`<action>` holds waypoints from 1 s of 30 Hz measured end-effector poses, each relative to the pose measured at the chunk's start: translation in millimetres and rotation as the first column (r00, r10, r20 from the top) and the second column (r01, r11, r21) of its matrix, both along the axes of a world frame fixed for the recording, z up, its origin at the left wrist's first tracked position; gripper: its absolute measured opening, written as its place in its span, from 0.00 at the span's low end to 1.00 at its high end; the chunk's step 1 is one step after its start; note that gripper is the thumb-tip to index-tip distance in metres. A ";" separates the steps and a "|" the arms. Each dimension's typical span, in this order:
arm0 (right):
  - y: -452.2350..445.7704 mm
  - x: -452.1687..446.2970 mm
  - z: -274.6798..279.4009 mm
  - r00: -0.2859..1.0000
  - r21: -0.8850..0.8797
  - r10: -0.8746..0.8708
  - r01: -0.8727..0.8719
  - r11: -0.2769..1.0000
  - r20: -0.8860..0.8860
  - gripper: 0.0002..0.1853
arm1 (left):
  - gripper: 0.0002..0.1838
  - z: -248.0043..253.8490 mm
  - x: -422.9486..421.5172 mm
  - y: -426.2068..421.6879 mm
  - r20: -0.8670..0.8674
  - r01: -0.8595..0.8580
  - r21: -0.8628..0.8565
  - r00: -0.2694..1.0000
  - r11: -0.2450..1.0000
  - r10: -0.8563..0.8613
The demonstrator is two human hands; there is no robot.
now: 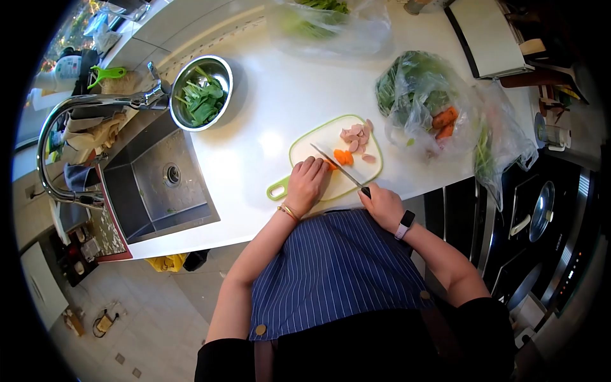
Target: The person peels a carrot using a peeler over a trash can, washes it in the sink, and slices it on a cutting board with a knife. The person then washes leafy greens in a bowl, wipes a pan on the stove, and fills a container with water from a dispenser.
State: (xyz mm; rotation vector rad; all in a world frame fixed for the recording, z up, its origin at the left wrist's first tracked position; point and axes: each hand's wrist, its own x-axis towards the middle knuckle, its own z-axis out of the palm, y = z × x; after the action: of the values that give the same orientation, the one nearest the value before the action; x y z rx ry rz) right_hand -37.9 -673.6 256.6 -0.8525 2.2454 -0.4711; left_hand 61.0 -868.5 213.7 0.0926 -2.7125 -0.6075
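Observation:
A knife (338, 167) with a black handle is in my right hand (384, 207), its blade slanting up and left over a green-edged white cutting board (304, 153). My left hand (306, 185) lies on the board with bent fingers pressed on a piece of carrot, mostly hidden beneath them. Orange carrot slices (344, 156) sit just right of the blade. Beyond them is a small heap of pale pink sliced meat (356, 135). The board's handle, with its hole, points left toward the sink.
A metal bowl of green leaves (205, 102) stands beside the sink (159, 184) and faucet (63, 114). Plastic bags with greens and carrots (423, 102) lie right of the board. Another bag (324, 25) is at the back. A stove (541, 223) is at the right.

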 end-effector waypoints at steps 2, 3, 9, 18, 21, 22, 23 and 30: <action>1.0 -1.3 8.6 0.999 0.040 0.046 -0.045 0.998 -0.024 0.17 | 0.14 -3.9 0.5 0.1 -0.002 -0.007 -0.011 1.000 1.000 0.007; 1.8 -1.4 9.9 0.997 0.071 0.071 -0.068 0.995 -0.035 0.17 | 0.16 -5.8 1.6 -1.0 0.014 0.013 -0.015 1.000 1.000 -0.013; -0.8 2.7 -6.9 0.989 0.097 0.122 -0.113 0.989 -0.089 0.17 | 0.18 -5.8 -0.3 -0.1 0.000 0.025 -0.019 1.000 1.000 -0.025; -20.1 -9.5 -35.8 0.998 0.030 0.002 0.000 1.000 -0.058 0.19 | 0.17 0.5 -0.7 -1.5 -0.005 0.025 0.023 1.000 0.999 -0.024; -9.7 -8.9 -14.0 1.000 0.019 -0.008 0.008 1.000 0.015 0.19 | 0.18 -4.8 2.9 -2.1 -0.004 0.026 0.036 1.000 0.999 -0.025; -7.2 -7.1 -5.4 1.000 0.020 -0.006 0.006 1.000 0.018 0.19 | 0.18 -5.5 3.7 -1.9 -0.004 0.035 0.038 0.999 0.999 -0.034; -4.5 -5.9 1.7 1.000 0.035 0.025 -0.025 0.999 0.019 0.18 | 0.18 -6.7 4.5 -1.5 -0.003 0.034 0.039 0.999 0.999 -0.034; -1.4 -2.4 -0.9 0.991 0.117 0.126 -0.120 0.986 -0.047 0.16 | 0.18 -6.3 2.4 -1.0 0.011 0.030 0.037 0.999 0.999 -0.031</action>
State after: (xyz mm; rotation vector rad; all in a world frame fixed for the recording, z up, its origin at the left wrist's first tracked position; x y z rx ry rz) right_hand -40.3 -675.0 255.8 -0.9484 2.2296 -0.2625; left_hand 63.5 -869.5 207.4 0.0644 -2.7188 -0.6672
